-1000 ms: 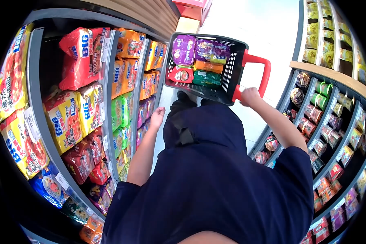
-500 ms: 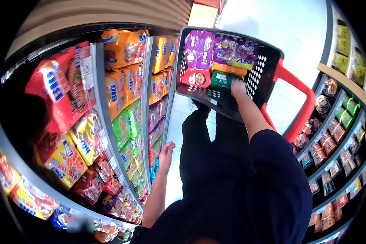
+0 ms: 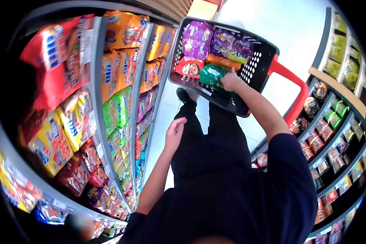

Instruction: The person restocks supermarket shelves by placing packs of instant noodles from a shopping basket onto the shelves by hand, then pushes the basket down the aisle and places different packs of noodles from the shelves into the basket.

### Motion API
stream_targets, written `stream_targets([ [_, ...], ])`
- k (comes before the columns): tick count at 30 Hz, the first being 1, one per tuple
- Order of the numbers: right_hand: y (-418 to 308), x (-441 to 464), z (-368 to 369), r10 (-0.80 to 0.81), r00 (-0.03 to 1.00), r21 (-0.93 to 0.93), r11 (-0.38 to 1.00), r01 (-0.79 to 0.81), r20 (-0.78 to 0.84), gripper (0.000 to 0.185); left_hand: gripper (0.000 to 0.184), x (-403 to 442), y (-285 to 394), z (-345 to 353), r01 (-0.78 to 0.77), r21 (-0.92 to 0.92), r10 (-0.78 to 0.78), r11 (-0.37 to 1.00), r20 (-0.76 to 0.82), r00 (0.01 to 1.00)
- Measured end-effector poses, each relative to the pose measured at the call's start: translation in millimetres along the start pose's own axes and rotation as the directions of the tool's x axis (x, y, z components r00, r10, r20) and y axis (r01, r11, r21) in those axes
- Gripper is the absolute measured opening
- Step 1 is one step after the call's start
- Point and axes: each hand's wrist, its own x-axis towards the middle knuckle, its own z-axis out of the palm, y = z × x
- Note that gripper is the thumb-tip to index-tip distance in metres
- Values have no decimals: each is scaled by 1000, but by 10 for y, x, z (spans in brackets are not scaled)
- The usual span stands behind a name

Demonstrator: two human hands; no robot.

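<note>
Inside the black plastic basket (image 3: 266,67), by its near rim, the right hand (image 3: 231,81) grips a glossy green plastic packet (image 3: 210,75); outside, the left hand (image 3: 176,131) hangs empty, half-curled. Pale tiled floor (image 3: 282,28) opens beyond, grey shelving (image 3: 96,75) left.

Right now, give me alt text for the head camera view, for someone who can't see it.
A person's right hand touches a green packet in a black basket with a red handle, beside red, orange and purple packets. The left hand hangs loosely curled near shelves of bagged packets; more shelves stand at the right.
</note>
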Motion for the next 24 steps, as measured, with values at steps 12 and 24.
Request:
stream_targets([
  [12,-427,-3357,-1880,47,901,821,-394,413,-431,59,106,-23,1868,-114,-175,-585,391,792,265,882],
  [24,-1189,-3508,-1904,455,473,237,-483,843,-754,61,94,-605,2654,-45,-71,-887,425,456,146,893],
])
